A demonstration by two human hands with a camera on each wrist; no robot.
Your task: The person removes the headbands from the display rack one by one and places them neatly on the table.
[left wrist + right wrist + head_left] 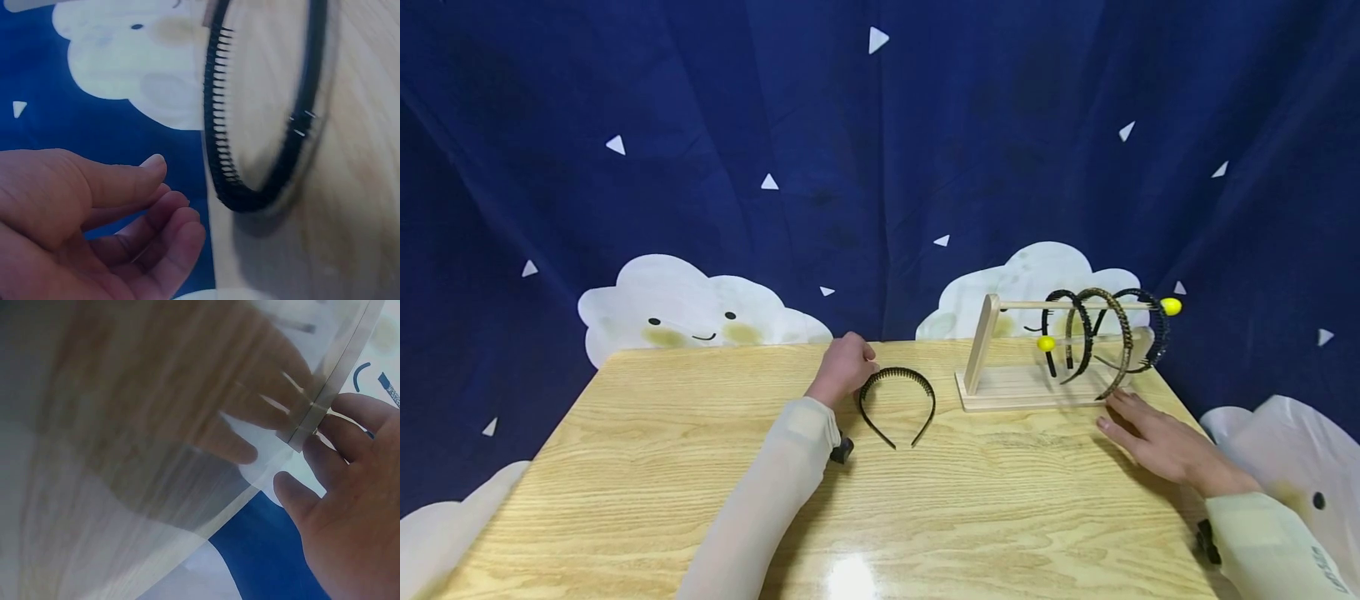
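Observation:
A black toothed headband (pixel 898 372) lies on the table with its two ends pointing towards me. My left hand (pixel 844 365) is just left of its arch. In the left wrist view, a gap shows between the loosely bent fingers (pixel 187 250) and the headband (pixel 247 201), and the hand holds nothing. To the right, a wooden rack (pixel 1022 390) carries a black headband (pixel 1087 333), a brown patterned one (pixel 1126 335) and a dark one (pixel 1162 333). With its fingers extended, my right hand (pixel 1172 446) is at the rack's front right corner, fingertips at the base edge (pixel 306 428).
Yellow knobs (pixel 1171 307) cap the rack's rods. Behind the wooden table (pixel 662 475) hangs a dark blue curtain (pixel 820 125) with white clouds and triangles. The table's right edge runs close to my right hand.

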